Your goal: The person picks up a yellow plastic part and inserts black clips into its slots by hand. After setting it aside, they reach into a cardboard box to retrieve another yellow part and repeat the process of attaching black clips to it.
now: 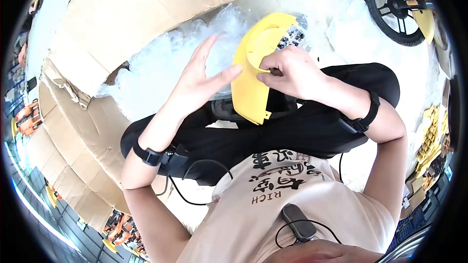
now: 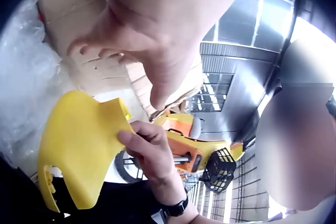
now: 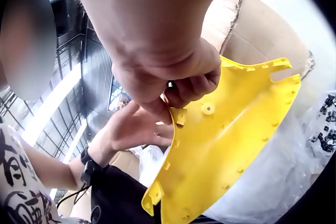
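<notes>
A curved yellow plastic shell (image 1: 249, 92) is held up over the person's lap; the right wrist view shows the inner side of the shell (image 3: 226, 140), with small tabs along its edges. The right hand (image 1: 295, 73) pinches its edge between thumb and curled fingers, also seen in the left wrist view as the right hand (image 2: 152, 148). On the shell's other side the left hand (image 1: 202, 78) is raised, fingers spread and thumb out, holding nothing. Whether its thumb tip touches the shell I cannot tell. A black part (image 1: 280, 104) lies beneath the shell.
Clear plastic wrapping (image 1: 161, 63) lies beyond the lap, beside flattened cardboard (image 1: 112, 24). Small black pieces (image 1: 291, 37) in a clear bag are behind the shell. A black wheel (image 1: 396, 7) stands at the upper right. Yellow parts (image 1: 429, 136) are piled at the right.
</notes>
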### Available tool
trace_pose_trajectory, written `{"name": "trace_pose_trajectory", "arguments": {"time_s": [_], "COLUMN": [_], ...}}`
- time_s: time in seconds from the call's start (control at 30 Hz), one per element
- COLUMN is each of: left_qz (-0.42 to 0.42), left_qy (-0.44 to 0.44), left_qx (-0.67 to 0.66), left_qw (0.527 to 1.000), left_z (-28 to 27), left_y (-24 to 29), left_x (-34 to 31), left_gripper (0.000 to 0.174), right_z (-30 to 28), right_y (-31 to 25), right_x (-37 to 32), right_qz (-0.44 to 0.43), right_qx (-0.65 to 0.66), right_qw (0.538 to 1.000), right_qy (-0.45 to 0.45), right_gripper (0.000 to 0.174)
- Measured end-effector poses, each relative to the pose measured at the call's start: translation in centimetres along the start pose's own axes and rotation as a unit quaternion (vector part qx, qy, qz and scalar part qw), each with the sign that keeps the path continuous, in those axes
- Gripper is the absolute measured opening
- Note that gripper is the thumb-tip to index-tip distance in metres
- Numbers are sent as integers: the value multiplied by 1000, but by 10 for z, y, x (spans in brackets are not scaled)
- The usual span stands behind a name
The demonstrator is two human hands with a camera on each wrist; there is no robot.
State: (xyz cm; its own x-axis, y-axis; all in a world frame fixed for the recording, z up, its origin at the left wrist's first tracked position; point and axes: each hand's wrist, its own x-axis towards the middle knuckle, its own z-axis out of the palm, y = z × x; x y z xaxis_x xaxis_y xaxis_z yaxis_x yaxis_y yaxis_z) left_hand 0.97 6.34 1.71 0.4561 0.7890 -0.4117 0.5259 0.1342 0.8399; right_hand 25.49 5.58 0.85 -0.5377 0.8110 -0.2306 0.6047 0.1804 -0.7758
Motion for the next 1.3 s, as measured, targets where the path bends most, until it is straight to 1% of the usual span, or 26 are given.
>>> {"name": "trace_pose_trajectory", "arguments": {"time_s": [0.03, 0.07, 0.1, 0.13, 0.17, 0.2, 0.27, 0.33, 0.4, 0.5, 0.53, 0.57, 0.6, 0.63, 0.67, 0.7, 0.73, 0.77, 0.8, 0.87, 1.0, 1.07, 1.1, 1.17, 1.23, 1.3], "left_qz": [-93, -185, -243, -246, -212, -175, -194, -209, -158, -175, -175, -184, -193, -192, -184, -176, -175, -167, -158, -151, -127, -101, -100, -52, -47, -44], "left_qy": [5, 10, -37, -32, -81, -131, -115, -99, -116, -113, -113, -104, -96, -100, -66, -30, -34, 2, 38, 36, 14, 34, 35, 48, 47, 48], "left_qx": [-61, -123, -221, -220, -323, -421, -404, -388, -324, -343, -343, -369, -394, -394, -398, -404, -410, -407, -405, -426, -435, -377, -381, -328, -330, -332], "left_qw": [994, 975, 944, 943, 919, 880, 887, 892, 925, 916, 916, 905, 893, 893, 896, 897, 895, 898, 900, 891, 891, 920, 919, 942, 942, 941], "left_z": [5, 6, 5, 4, 3, 3, 7, 11, 11, 8, 6, 4, 2, 1, 2, 4, 10, 16, 23, 29, 33, 32, 32, 31, 30, 30], "left_y": [-3, -9, -16, -20, -8, -1, -2, 1, 14, 9, 7, 4, 2, 0, -1, -3, -5, -7, -9, -12, -22, -21, -24, -32, -31, -28], "left_x": [5, 10, 14, 14, 16, 17, 13, 9, 5, 4, 3, 2, 2, 0, -3, -7, -12, -17, -21, -24, -26, -25, -24, -23, -21, -21], "left_gripper": [95, 100, 105, 105, 110, 114, 108, 102, 91, 89, 89, 88, 88, 88, 90, 91, 91, 92, 93, 97, 107, 109, 109, 111, 112, 113], "right_z": [2, 2, 1, -1, -4, -4, -3, -3, -2, -2, -7, -18, -24, -18, -26, -27, -28, -31, -31, -32, -29, -29, -30, -33, -36, -35], "right_y": [-1, -3, -7, -12, -16, -17, -17, -16, -14, -14, -16, -24, -28, -20, -21, -15, -10, -10, -10, -10, -12, -18, -18, -16, -7, 1], "right_x": [-2, -4, -7, -9, -10, -11, -15, -17, -19, -19, -18, -15, -14, -14, -10, -7, -4, -3, -2, 0, 2, 3, 4, 4, 5, 6], "right_qz": [-52, -57, -101, -143, -181, -182, -234, -241, -255, -256, -255, -153, -46, -48, -8, 2, 14, 8, 16, 43, 16, 32, 34, 37, 30, 12], "right_qx": [-40, -37, -26, -16, -29, -26, -18, -17, -7, -24, -24, 68, 158, 283, 381, 491, 592, 629, 624, 664, 656, 656, 647, 637, 661, 660], "right_qw": [998, 998, 994, 989, 983, 983, 971, 968, 963, 961, 961, 977, 974, 955, 922, 869, 804, 775, 779, 746, 752, 752, 760, 769, 746, 747], "right_qy": [-4, -7, -13, -18, -24, -23, -52, -67, -84, -103, -103, -131, -155, -80, -67, -60, -52, -59, -59, -30, -62, -53, -51, -47, -72, -77], "right_gripper": [14, 14, 13, 13, 11, 11, 10, 11, 12, 9, 9, 13, 18, 27, 34, 39, 45, 51, 51, 51, 47, 46, 45, 45, 43, 42]}}
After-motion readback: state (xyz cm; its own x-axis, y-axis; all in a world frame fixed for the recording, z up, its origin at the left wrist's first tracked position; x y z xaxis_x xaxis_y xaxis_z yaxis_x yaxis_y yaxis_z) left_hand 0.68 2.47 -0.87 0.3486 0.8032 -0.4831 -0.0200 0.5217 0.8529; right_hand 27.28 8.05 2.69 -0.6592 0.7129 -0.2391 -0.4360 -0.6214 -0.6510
